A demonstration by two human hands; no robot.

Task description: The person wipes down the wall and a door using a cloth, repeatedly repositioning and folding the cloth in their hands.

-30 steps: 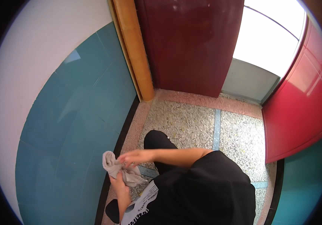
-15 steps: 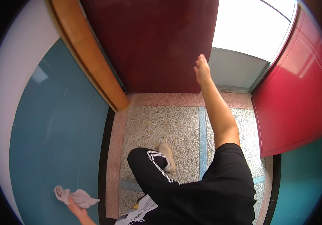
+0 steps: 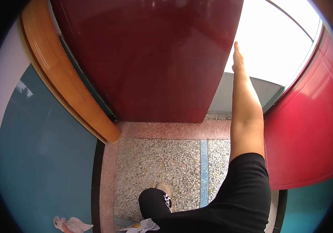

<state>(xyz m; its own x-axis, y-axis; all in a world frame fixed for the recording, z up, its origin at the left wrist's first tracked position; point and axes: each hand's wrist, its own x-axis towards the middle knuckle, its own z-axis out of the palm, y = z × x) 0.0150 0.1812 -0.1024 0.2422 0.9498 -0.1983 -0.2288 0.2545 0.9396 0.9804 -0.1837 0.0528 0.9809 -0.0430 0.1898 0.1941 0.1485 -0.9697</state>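
A dark red door leaf (image 3: 147, 62) fills the upper middle of the view. My right arm reaches out along its free edge, and my right hand (image 3: 238, 58) is beside that edge, seen nearly side-on. A finger points upward and the hand looks stretched out; whether it touches the door I cannot tell. At the bottom left, my left hand (image 3: 66, 229) is closed on a crumpled whitish cloth (image 3: 78, 225), held in front of the blue wall panel. Most of that hand is cut off by the frame.
An orange wooden door frame (image 3: 69, 85) stands left of the door, beside the blue wall panel (image 3: 46, 143). A brighter red door leaf (image 3: 306, 132) is at the right. Speckled terrazzo floor (image 3: 155, 159) with a pinkish border runs to the threshold. Bright light fills the opening.
My right hand has moved up and right along the door's edge. The door appears larger and lower in view. The left hand and cloth have sunk toward the bottom edge.
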